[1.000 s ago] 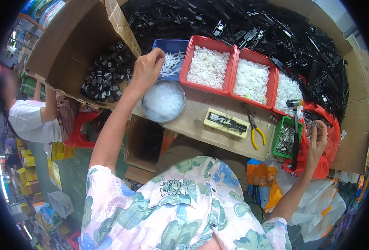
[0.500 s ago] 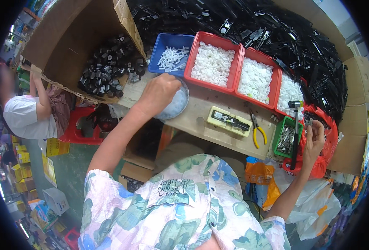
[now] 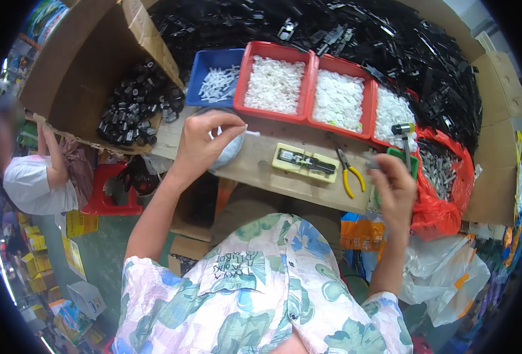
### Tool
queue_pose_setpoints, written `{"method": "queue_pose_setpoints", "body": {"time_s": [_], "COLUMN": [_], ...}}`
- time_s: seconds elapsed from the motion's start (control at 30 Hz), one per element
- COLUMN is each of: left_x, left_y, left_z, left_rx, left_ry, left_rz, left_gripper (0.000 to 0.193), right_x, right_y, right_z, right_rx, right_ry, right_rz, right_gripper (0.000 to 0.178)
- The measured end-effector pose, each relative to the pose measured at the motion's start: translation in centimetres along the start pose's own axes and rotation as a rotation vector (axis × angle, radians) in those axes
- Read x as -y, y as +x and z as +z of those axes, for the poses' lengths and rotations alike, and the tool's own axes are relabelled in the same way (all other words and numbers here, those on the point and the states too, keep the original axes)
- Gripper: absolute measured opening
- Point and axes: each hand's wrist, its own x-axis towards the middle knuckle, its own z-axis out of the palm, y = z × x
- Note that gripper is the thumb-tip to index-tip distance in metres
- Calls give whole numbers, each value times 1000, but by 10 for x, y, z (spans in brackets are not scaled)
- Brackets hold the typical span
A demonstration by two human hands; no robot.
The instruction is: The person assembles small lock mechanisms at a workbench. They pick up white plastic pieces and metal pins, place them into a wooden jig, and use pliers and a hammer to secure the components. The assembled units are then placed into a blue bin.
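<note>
My left hand pinches a small white plastic pin between thumb and fingertip, above a round dish of pale small parts. To its right, a cream holding block carries a black and silver part. Blurred by motion, my right hand has a small grey metal piece at its fingertips. Yellow-handled pliers lie between the block and that hand. Behind the hand, a green tray is mostly hidden, with a hammer over it.
A blue bin of white pins and red bins of white pieces line the bench's back. Black parts are heaped behind. A carton with dark knobs stands left, a red bag of metal pieces right. Another person sits far left.
My left hand has come up from the dish with the white pin. My right hand has moved left from beside the red bag, carrying the metal piece toward the block.
</note>
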Motion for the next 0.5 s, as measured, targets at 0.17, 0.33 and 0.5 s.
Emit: {"method": "queue_pose_setpoints", "body": {"time_s": [0.17, 0.33, 0.5], "left_x": [-12, -32, -35], "left_y": [-15, -14, -11], "left_z": [35, 55, 64], "left_rx": [32, 43, 27], "left_ry": [-374, -357, -272], "left_rz": [-159, -47, 167], "left_gripper": [10, 10, 12], "right_x": [24, 22, 15], "right_y": [5, 3, -2], "right_z": [53, 62, 60], "right_rx": [275, 321, 334], "right_ry": [222, 375, 374], "right_rz": [40, 93, 109], "right_gripper": [18, 18, 18]}}
